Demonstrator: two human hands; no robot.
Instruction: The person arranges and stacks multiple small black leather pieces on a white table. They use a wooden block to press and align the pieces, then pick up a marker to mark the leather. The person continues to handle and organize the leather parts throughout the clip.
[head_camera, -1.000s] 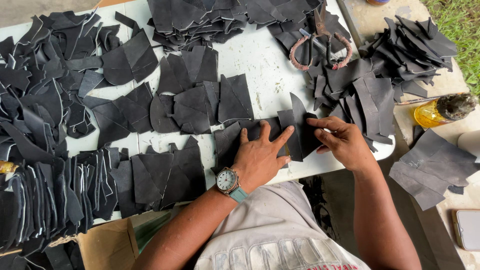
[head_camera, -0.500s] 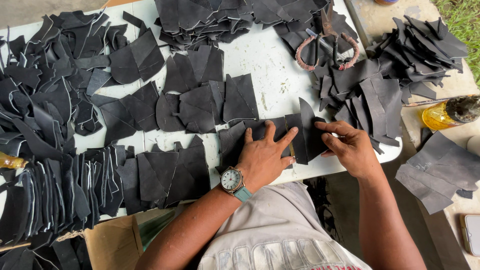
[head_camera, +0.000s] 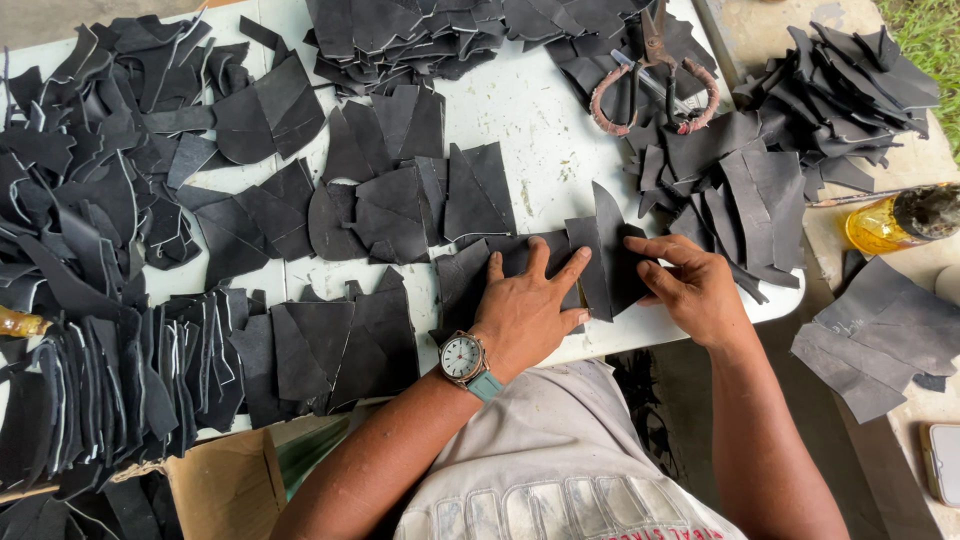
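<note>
White, scuffed tabletop (head_camera: 540, 130) fills the view, almost covered with dark cut pieces. Left hand (head_camera: 525, 310), wearing a round wristwatch with a teal strap (head_camera: 465, 358), lies flat with the fingers spread wide on a row of flat black leather pieces (head_camera: 470, 280) at the near edge of the table. Right hand (head_camera: 690, 285) is just beside it, fingers bent and pinching the edge of a tall pointed black leather piece (head_camera: 612, 255) that overlaps the row.

Beyond the hands lie more single black pieces (head_camera: 400, 190), and further away tall stacks (head_camera: 420, 35). Beyond the right hand rest old scissors with wrapped reddish handles (head_camera: 652, 75) on a loose heap (head_camera: 740, 170). To the right of that hand stands a yellow glass bottle (head_camera: 885, 222). Left of the left hand are rows of standing pieces (head_camera: 100, 370) above a brown cardboard box (head_camera: 220, 485).

I judge that the row sits very near the table edge, so a small push from the left palm could slide some pieces off. Also the pinched piece may shift the overlapped neighbours and spoil the alignment.
</note>
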